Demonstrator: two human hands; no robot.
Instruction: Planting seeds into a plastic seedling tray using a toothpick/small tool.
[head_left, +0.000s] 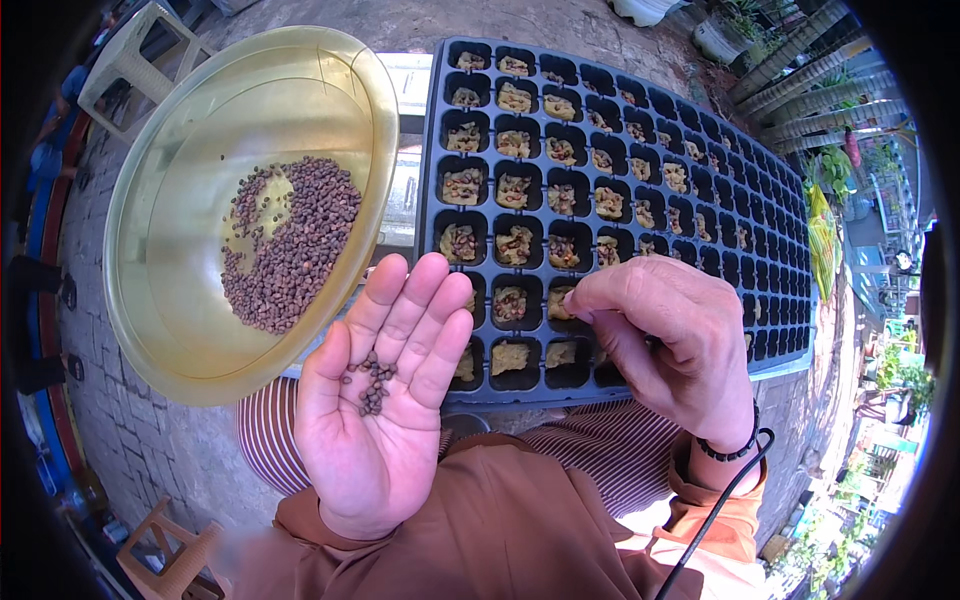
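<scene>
My left hand (379, 420) lies palm up, with a small heap of dark brown seeds (373, 386) resting in its palm. Thumb and forefinger of my right hand (667, 337) are pinched together at a cell of the black seedling tray (521, 253); whether a seed is between them is hidden. Many cells on the near left side hold a yellowish, crumbly plug, several with reddish-brown seeds on top. In the front row, one plug (510, 358) shows no seeds. Left of the tray, a yellow translucent basin (169, 217) contains a spread of similar seeds (300, 251).
Plastic stools stand at the upper left (139, 67) and lower left (176, 555). Under the tray is a pale support (401, 180). A black cable (709, 517) runs by my right wrist. Potted plants (720, 37) and thick stems line the right, over paved ground (150, 427).
</scene>
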